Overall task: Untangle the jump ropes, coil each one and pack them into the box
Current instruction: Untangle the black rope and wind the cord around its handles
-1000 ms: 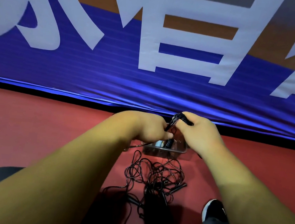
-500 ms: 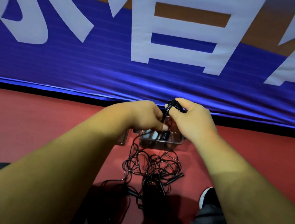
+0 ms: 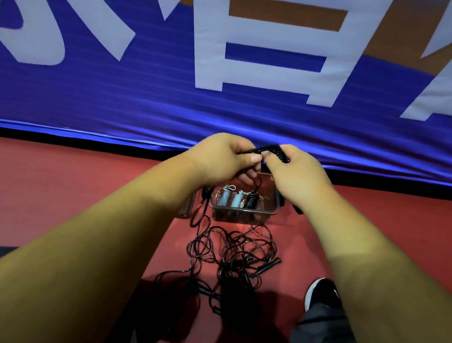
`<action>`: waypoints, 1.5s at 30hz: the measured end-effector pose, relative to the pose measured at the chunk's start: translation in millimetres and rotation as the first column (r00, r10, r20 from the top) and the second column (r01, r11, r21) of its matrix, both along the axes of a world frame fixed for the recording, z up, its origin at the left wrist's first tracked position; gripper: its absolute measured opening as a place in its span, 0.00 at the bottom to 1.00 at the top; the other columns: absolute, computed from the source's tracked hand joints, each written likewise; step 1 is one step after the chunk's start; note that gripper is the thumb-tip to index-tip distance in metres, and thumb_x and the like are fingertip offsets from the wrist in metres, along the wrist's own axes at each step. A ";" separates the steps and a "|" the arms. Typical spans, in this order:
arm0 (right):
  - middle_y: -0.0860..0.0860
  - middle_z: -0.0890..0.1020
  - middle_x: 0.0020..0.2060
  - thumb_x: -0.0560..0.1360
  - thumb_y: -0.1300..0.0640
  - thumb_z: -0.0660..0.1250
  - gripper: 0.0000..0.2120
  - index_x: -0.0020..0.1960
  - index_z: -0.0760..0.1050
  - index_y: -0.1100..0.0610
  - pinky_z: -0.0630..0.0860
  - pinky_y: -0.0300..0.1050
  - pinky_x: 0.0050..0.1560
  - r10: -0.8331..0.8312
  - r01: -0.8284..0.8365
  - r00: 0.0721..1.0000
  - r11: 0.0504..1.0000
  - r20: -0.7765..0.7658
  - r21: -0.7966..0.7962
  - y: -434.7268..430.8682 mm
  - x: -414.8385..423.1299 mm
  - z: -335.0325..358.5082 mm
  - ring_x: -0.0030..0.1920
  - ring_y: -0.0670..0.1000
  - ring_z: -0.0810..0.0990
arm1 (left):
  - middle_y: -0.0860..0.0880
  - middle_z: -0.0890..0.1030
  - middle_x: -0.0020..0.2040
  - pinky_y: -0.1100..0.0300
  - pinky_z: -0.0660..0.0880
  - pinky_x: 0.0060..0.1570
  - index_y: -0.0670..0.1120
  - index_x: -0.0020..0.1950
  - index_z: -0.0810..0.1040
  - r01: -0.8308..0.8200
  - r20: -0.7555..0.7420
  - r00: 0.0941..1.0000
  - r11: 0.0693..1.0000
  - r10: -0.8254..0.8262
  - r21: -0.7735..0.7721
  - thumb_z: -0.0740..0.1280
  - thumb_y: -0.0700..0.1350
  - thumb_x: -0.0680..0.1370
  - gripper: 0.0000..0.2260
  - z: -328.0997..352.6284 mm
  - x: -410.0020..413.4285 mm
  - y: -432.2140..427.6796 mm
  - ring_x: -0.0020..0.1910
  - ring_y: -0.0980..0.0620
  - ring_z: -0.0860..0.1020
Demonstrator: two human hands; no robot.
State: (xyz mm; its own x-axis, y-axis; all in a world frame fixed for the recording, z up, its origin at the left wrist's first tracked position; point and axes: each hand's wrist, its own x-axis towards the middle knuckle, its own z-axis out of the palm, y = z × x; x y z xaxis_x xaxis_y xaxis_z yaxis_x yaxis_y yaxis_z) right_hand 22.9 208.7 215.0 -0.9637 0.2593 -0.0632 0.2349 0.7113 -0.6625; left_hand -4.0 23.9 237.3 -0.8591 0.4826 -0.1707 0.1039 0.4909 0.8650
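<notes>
The blue banner point(image 3: 143, 99) with its big white characters fills everything from nine through twelve to three o'clock, and below it runs the red floor point(image 3: 47, 193) where I am working. At six o'clock from the box lies the loose tangle of black jump ropes point(image 3: 235, 251), loops crossing each other with a handle poking out toward four; that heap is the bulk of what I judge is left to sort, coil and pack. The clear box point(image 3: 274, 209) sits on the floor at the centre, just at twelve of the tangle, and one strand trails from the heap up past its nine o'clock side. Above the box, at its twelve, my left hand point(image 3: 220, 159) and right hand point(image 3: 295, 170) meet, fingers of both curled and pinching a small black coiled rope point(image 3: 273, 150) between them, held in the air and not yet in the box. Inside the box three finished bundles lie side by side: two pale grey ones point(image 3: 223, 197) and a black one point(image 3: 251, 199), so I reckon three ropes are packed and a fourth is nearly wound.
</notes>
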 end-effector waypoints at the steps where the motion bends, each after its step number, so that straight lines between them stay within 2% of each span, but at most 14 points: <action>1: 0.48 0.85 0.47 0.82 0.38 0.64 0.14 0.56 0.80 0.47 0.76 0.49 0.48 0.007 -0.007 1.000 1.000 0.018 0.002 1.0 0.9 0.2 0.49 0.53 0.82 | 0.47 0.84 0.41 0.60 0.76 0.42 0.42 0.52 0.82 0.000 -0.034 0.999 1.000 0.001 0.017 0.64 0.44 0.86 0.10 0.4 1.0 1.3 0.36 0.50 0.82; 4: 0.49 0.83 0.45 0.82 0.36 0.63 0.17 0.56 0.78 0.48 0.75 0.48 0.44 0.020 -0.021 0.998 1.000 0.056 0.016 1.8 3.2 0.9 0.46 0.52 0.81 | 0.46 0.80 0.38 0.55 0.73 0.40 0.50 0.49 0.83 0.007 -0.203 0.979 0.999 -0.013 -0.031 0.65 0.50 0.85 0.10 -0.8 1.3 5.9 0.35 0.53 0.74; 8: 0.48 0.82 0.45 0.83 0.39 0.63 0.13 0.55 0.77 0.48 0.71 0.46 0.38 0.026 -0.028 0.997 0.999 0.067 0.028 1.6 2.1 8.2 0.45 0.52 0.81 | 0.44 0.85 0.48 0.49 0.78 0.56 0.57 0.48 0.87 -0.062 -0.152 0.986 0.997 0.068 0.044 0.64 0.59 0.83 0.14 4.2 2.6 6.1 0.51 0.45 0.82; 10: 0.49 0.85 0.43 0.83 0.41 0.63 0.11 0.53 0.77 0.48 0.72 0.46 0.37 0.034 -0.030 0.997 0.998 0.076 -0.055 3.9 2.3 11.7 0.39 0.51 0.82 | 0.53 0.84 0.37 0.55 0.77 0.50 0.53 0.47 0.88 -0.074 -0.120 0.990 0.997 0.076 0.024 0.64 0.58 0.84 0.16 3.8 2.9 6.2 0.42 0.51 0.81; 12: 0.52 0.86 0.43 0.83 0.42 0.64 0.10 0.53 0.77 0.48 0.75 0.47 0.37 0.058 -0.034 0.993 0.973 0.100 -0.228 5.5 3.8 14.9 0.33 0.51 0.81 | 0.54 0.74 0.30 0.58 0.69 0.38 0.49 0.46 0.86 -0.068 -0.099 0.993 0.997 0.064 -0.041 0.63 0.57 0.85 0.18 1.0 2.0 4.6 0.31 0.54 0.71; 15: 0.54 0.86 0.45 0.84 0.46 0.66 0.07 0.55 0.78 0.48 0.76 0.50 0.37 0.113 -0.044 0.981 0.919 0.156 -0.391 7.0 7.2 19.7 0.34 0.54 0.78 | 0.47 0.71 0.35 0.59 0.66 0.37 0.49 0.48 0.86 0.000 -0.006 1.000 0.996 0.000 -0.089 0.61 0.55 0.86 0.18 -6.8 -2.0 -0.4 0.33 0.52 0.68; 19: 0.54 0.85 0.44 0.81 0.51 0.68 0.07 0.57 0.78 0.51 0.73 0.47 0.34 0.194 -0.061 0.963 0.834 0.188 -0.548 5.7 11.7 22.2 0.32 0.54 0.76 | 0.50 0.77 0.35 0.60 0.70 0.34 0.52 0.48 0.83 0.153 0.096 0.985 0.978 -0.140 -0.145 0.60 0.51 0.88 0.15 -11.7 -0.3 -4.8 0.35 0.51 0.71; 24: 0.55 0.86 0.40 0.76 0.31 0.69 0.22 0.49 0.78 0.51 0.73 0.45 0.32 0.212 -0.079 0.957 0.848 0.198 -0.525 -0.2 16.0 25.6 0.31 0.54 0.75 | 0.46 0.81 0.39 0.50 0.76 0.44 0.54 0.44 0.83 0.210 0.264 0.944 0.977 -0.199 -0.016 0.61 0.50 0.87 0.15 -15.3 1.7 -11.0 0.39 0.49 0.78; 27: 0.56 0.84 0.38 0.76 0.30 0.69 0.25 0.47 0.77 0.53 0.72 0.47 0.31 0.231 -0.104 0.957 0.840 0.178 -0.532 -3.3 19.4 23.7 0.29 0.54 0.74 | 0.43 0.81 0.43 0.50 0.79 0.50 0.49 0.51 0.81 0.227 0.326 0.922 0.974 -0.211 -0.012 0.60 0.47 0.88 0.11 -20.1 1.7 -9.0 0.44 0.45 0.82; 30: 0.56 0.82 0.36 0.80 0.35 0.68 0.22 0.47 0.78 0.55 0.72 0.46 0.30 0.292 -0.155 0.943 0.807 0.158 -0.570 -7.6 24.1 26.4 0.28 0.55 0.74 | 0.44 0.84 0.44 0.49 0.80 0.54 0.43 0.57 0.81 0.230 0.281 0.938 0.971 -0.203 -0.066 0.62 0.42 0.87 0.09 -23.5 -1.8 -6.8 0.46 0.44 0.85; 34: 0.57 0.81 0.31 0.81 0.37 0.66 0.27 0.45 0.81 0.62 0.73 0.45 0.30 0.428 -0.210 0.871 0.769 0.242 -0.604 -9.4 31.5 36.2 0.26 0.55 0.74 | 0.46 0.88 0.42 0.42 0.80 0.53 0.52 0.40 0.84 0.204 0.097 0.978 0.940 -0.184 -0.273 0.67 0.37 0.82 0.14 -23.4 -10.9 -8.3 0.41 0.47 0.82; 36: 0.58 0.81 0.29 0.81 0.35 0.65 0.31 0.43 0.83 0.64 0.75 0.44 0.30 0.496 -0.238 0.782 0.797 0.377 -0.556 -11.2 36.4 38.4 0.25 0.55 0.76 | 0.48 0.88 0.41 0.39 0.81 0.53 0.57 0.39 0.86 0.206 0.033 0.978 0.916 -0.207 -0.343 0.66 0.36 0.78 0.17 -25.4 -14.2 -10.4 0.39 0.46 0.79; 41: 0.59 0.87 0.40 0.82 0.35 0.63 0.28 0.55 0.79 0.62 0.74 0.42 0.28 0.525 -0.224 0.578 0.839 0.625 -0.497 -23.2 43.0 17.4 0.26 0.52 0.76 | 0.57 0.87 0.42 0.60 0.80 0.44 0.58 0.50 0.89 0.269 -0.002 0.959 0.914 -0.283 -0.304 0.68 0.35 0.74 0.19 -14.3 -6.8 1.6 0.37 0.53 0.81; 45: 0.61 0.87 0.39 0.83 0.37 0.64 0.29 0.53 0.77 0.67 0.73 0.42 0.27 0.477 -0.222 0.589 0.872 0.652 -0.437 -18.4 36.8 10.0 0.25 0.52 0.75 | 0.56 0.87 0.42 0.62 0.79 0.35 0.55 0.49 0.90 0.238 -0.145 0.945 0.919 -0.295 -0.314 0.65 0.30 0.70 0.23 -4.5 3.4 14.0 0.32 0.60 0.79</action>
State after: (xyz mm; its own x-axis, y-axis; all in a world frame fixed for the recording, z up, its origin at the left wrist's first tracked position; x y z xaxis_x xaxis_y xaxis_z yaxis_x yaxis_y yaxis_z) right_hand 59.7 190.3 225.1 -0.5765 -0.2408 -0.7808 0.4951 0.6572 -0.5682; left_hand -0.6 37.9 232.8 -0.7349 0.6520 -0.1867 0.4106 0.6468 0.6427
